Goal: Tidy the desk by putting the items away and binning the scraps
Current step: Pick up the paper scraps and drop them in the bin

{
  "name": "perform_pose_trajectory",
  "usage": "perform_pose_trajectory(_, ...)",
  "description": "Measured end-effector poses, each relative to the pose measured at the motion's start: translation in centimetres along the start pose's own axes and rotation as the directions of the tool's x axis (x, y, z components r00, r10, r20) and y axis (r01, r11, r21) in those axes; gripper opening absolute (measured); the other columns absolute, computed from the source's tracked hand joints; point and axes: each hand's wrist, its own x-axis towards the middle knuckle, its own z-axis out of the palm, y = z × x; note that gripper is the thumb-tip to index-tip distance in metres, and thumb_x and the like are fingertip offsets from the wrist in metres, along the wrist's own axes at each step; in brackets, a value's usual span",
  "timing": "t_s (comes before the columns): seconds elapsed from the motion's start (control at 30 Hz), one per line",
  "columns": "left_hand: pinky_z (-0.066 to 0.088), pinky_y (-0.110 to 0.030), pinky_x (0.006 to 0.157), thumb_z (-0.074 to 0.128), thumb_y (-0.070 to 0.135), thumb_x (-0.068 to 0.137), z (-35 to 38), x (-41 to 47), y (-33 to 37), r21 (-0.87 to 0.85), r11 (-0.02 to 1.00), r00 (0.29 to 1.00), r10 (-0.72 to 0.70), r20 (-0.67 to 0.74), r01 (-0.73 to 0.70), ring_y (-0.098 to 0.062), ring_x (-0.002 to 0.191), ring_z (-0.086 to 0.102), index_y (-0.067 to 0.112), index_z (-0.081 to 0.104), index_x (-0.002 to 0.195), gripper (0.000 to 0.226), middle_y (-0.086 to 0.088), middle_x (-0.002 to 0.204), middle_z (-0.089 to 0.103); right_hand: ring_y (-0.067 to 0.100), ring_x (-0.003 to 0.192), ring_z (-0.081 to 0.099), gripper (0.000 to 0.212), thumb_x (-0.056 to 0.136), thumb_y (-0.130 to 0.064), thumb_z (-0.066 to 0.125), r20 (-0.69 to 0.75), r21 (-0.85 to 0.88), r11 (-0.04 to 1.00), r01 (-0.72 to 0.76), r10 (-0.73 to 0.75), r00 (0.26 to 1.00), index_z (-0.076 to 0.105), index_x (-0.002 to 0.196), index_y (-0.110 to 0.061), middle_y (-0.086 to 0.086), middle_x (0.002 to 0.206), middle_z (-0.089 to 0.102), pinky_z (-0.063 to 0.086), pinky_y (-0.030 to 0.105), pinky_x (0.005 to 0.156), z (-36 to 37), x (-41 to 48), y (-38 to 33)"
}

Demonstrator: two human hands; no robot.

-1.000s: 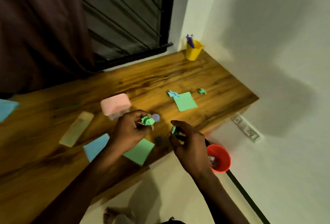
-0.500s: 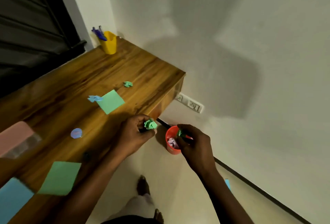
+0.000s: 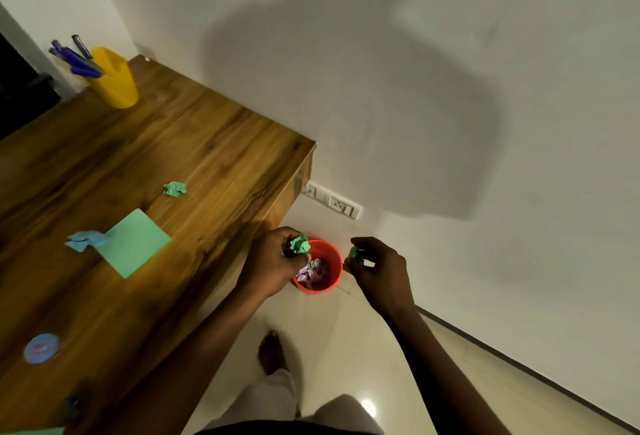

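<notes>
Arms forward, left hand (image 3: 272,266) and right hand (image 3: 379,270) each tight round a green scrap (image 3: 300,244)

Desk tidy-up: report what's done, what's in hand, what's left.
Done: crumpled scraps lie in the red bin. In hand: left hand pinches a green ball, right hand a green bit, both by it. Left: a green wad, a blue wad, a green note and a blue disc on the desk.

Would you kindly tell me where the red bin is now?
In the head view, the red bin stands on the floor beside the desk, between the left hand and right hand.
</notes>
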Motion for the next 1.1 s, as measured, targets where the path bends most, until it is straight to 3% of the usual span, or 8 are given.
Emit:
perform_pose_trajectory(0.17, 0.062, -0.038, 0.078, 0.081, 0.024, 0.073, 1.8, 4.2, -0.4, 0.069, 0.998, 1.0, -0.014, 0.021, 0.013, -0.006, 0.085, 0.071, 0.023, 0.073, 0.102, 0.03, 0.012, 0.091, 0.075, 0.004, 0.104, 0.069, 0.037, 0.085, -0.016, 0.073, 0.041, -0.062, 0.998, 0.001, 0.002, 0.999, 0.071, 0.12, -0.025, -0.012, 0.111, 0.074, 0.061, 0.033, 0.087, 0.9, 4.9, 0.9)
perform_pose_trajectory(0.3, 0.062, -0.034, 0.079, 0.082, 0.022, 0.075, 3.6, 6.6, -0.8, 0.103, 0.994, 0.999, -0.042, 0.018, 0.04, -0.006, 0.087, 0.071, 0.021, 0.073, 0.106, 0.032, 0.011, 0.093, 0.075, 0.007, 0.106, 0.068, 0.039, 0.086, -0.018, 0.074, 0.129, -0.176, 0.984, 0.034, -0.011, 0.992, 0.07, 0.124, -0.026, -0.009, 0.118, 0.073, 0.055, 0.024, 0.089, 1.5, 8.5, 1.6)
perform_pose_trajectory(0.43, 0.057, -0.032, 0.072, 0.08, 0.015, 0.077, 5.2, 8.1, -1.3, 0.113, 0.988, 0.995, -0.104, -0.012, 0.104, -0.006, 0.081, 0.067, 0.02, 0.071, 0.101, 0.026, 0.011, 0.087, 0.07, 0.013, 0.111, 0.069, 0.042, 0.086, -0.018, 0.074, 0.212, -0.207, 0.978, 0.032, 0.013, 0.977, 0.068, 0.128, -0.025, -0.005, 0.124, 0.072, 0.055, 0.028, 0.092, 1.9, 11.3, 2.4)
perform_pose_trajectory(0.53, 0.06, -0.04, 0.087, 0.086, 0.011, 0.075, 6.0, 8.7, -1.8, 0.095, 0.984, 0.989, -0.148, -0.009, 0.148, -0.014, 0.098, 0.069, 0.019, 0.067, 0.122, 0.051, 0.004, 0.109, 0.072, 0.016, 0.119, 0.066, 0.052, 0.088, -0.025, 0.074, 0.272, -0.23, 0.972, 0.049, 0.016, 0.962, 0.061, 0.139, -0.026, -0.002, 0.135, 0.067, 0.057, 0.037, 0.096, 1.7, 12.7, 3.1)
perform_pose_trajectory(0.6, 0.056, -0.046, 0.096, 0.085, 0.005, 0.077, 6.3, 9.1, -2.0, 0.056, 0.982, 0.984, -0.177, -0.029, 0.179, -0.023, 0.115, 0.064, 0.012, 0.054, 0.141, 0.072, -0.006, 0.129, 0.066, 0.016, 0.118, 0.067, 0.056, 0.088, -0.033, 0.075, 0.289, -0.243, 0.969, 0.044, 0.029, 0.957, 0.057, 0.141, -0.031, -0.002, 0.139, 0.065, 0.057, 0.04, 0.097, 1.5, 13.5, 3.6)
perform_pose_trajectory(0.73, 0.049, -0.051, 0.106, 0.076, -0.001, 0.082, 6.7, 9.8, -2.5, 0.063, 0.974, 0.967, -0.204, -0.153, 0.216, -0.028, 0.133, 0.053, 0.015, 0.045, 0.149, 0.076, -0.009, 0.147, 0.054, 0.017, 0.117, 0.067, 0.048, 0.091, -0.032, 0.072, 0.306, -0.221, 0.972, 0.074, -0.003, 0.952, 0.06, 0.138, -0.032, -0.002, 0.137, 0.066, 0.058, 0.043, 0.096, 0.8, 14.5, 3.7)
perform_pose_trajectory(0.93, 0.056, -0.048, 0.097, 0.071, -0.004, 0.087, 6.5, 9.6, -1.0, -0.042, 0.975, 0.936, -0.22, -0.276, 0.217, -0.026, 0.121, 0.06, 0.013, 0.058, 0.137, 0.055, -0.007, 0.137, 0.06, 0.009, 0.113, 0.067, 0.036, 0.091, -0.034, 0.072, 0.307, -0.124, 0.986, 0.112, -0.07, 0.949, 0.068, 0.126, -0.036, -0.008, 0.126, 0.07, 0.058, 0.04, 0.095, 0.1, 15.8, 2.4)
perform_pose_trajectory(1.1, 0.058, -0.042, 0.091, 0.072, -0.002, 0.086, 5.7, 8.5, 0.8, -0.038, 0.982, 0.913, -0.188, -0.361, 0.187, -0.016, 0.109, 0.063, 0.025, 0.063, 0.119, 0.043, 0.008, 0.115, 0.063, 0.01, 0.112, 0.068, 0.033, 0.091, -0.028, 0.072, 0.351, -0.069, 0.983, 0.171, -0.136, 0.926, 0.069, 0.124, -0.033, -0.008, 0.126, 0.069, 0.057, 0.041, 0.098, 0.3, 16.2, -0.3)
